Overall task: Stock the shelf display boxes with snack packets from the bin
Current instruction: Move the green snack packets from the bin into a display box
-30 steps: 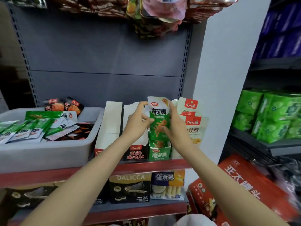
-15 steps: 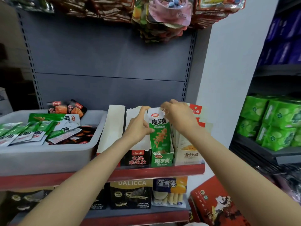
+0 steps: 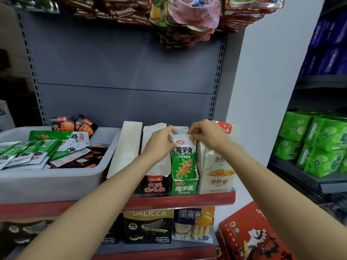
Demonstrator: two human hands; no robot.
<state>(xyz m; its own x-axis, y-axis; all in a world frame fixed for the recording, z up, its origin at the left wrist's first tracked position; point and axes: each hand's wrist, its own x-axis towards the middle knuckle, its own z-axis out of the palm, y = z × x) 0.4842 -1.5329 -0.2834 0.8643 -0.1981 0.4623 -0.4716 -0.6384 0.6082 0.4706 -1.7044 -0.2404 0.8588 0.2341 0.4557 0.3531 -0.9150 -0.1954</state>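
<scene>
Seating a green konjac packet upright in the green display box, left hand and right hand pinching its top corners. Plenty of packets wait in the grey bin; stocking looks far from finished.

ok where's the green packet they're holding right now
In the head view the green packet stands upright in the green display box right of centre, between the black box and the beige box, both hands at its top.
</scene>
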